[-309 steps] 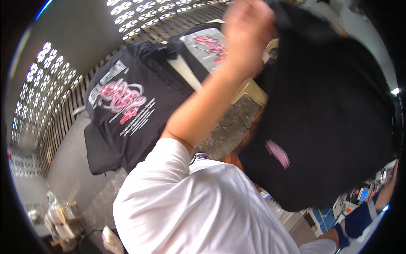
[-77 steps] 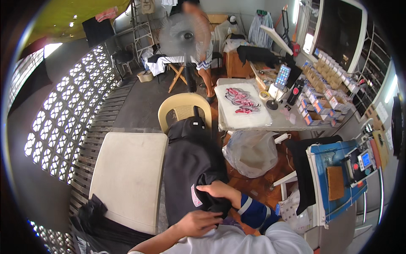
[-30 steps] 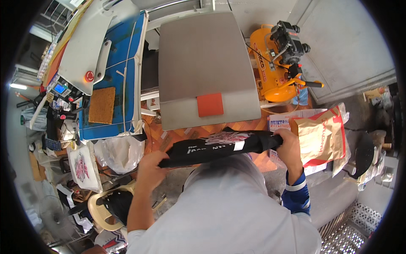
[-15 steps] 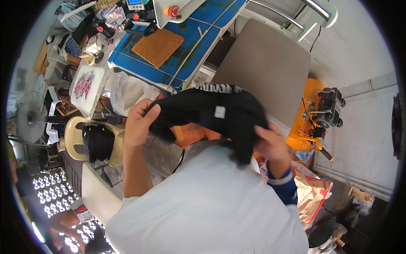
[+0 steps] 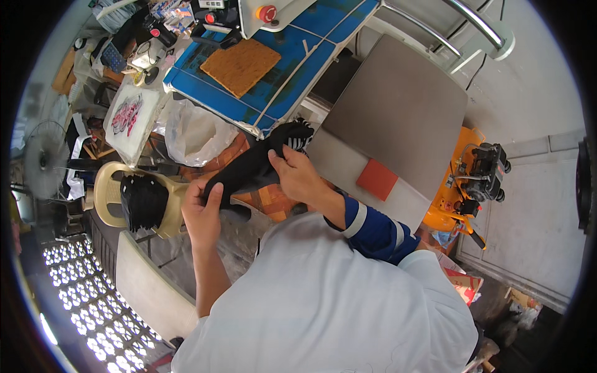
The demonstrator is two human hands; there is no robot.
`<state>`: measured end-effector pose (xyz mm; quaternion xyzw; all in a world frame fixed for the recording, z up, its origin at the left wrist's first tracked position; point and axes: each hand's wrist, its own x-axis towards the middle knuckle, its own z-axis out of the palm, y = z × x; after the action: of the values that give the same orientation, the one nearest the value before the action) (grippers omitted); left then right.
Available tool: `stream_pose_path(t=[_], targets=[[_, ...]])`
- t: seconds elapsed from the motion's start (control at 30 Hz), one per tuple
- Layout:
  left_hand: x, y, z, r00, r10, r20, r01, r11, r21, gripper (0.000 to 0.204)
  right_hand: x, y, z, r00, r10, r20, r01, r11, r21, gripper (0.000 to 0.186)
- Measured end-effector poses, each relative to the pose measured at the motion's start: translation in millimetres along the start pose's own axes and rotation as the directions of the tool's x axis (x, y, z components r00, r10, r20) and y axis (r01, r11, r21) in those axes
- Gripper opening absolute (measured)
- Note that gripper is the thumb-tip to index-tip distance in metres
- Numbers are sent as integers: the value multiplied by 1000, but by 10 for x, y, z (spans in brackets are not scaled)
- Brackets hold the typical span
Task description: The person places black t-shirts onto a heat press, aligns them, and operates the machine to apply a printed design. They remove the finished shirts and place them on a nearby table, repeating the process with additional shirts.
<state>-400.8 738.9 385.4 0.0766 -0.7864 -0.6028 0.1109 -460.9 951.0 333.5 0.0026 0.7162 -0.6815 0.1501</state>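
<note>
A black cloth item is stretched slantwise between my two hands, in front of my chest. White print shows at its far right end; its exact kind is hidden by the folds. My left hand grips the lower left end, thumb on top. Near the upper right end, my right hand pinches the cloth between thumb and fingers. A blue sleeve with pale bands covers my right forearm. Just beyond the cloth is the corner of a blue table.
A brown square pad lies on the blue table, below a red knob. To the right are a grey flat board, a red square and an orange compressor. Black cloths hang on a beige chair at left.
The black cloth has turned from level to slanting and shifted left. My right hand has moved left and up along it. A red square now shows on the right.
</note>
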Motion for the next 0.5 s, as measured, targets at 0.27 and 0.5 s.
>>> stream_pose_path(t=[0.27,0.5], targets=[[782,-189,-689,935,323,147,-339,936,95,21,-975,-126,-1380,979,-129,-157,112,987,-113,24],[1413,266,-791,737,398,546,-408,906,-110,18,-2906,-46,-1978,892,17,-451,-92,985,-144,15]])
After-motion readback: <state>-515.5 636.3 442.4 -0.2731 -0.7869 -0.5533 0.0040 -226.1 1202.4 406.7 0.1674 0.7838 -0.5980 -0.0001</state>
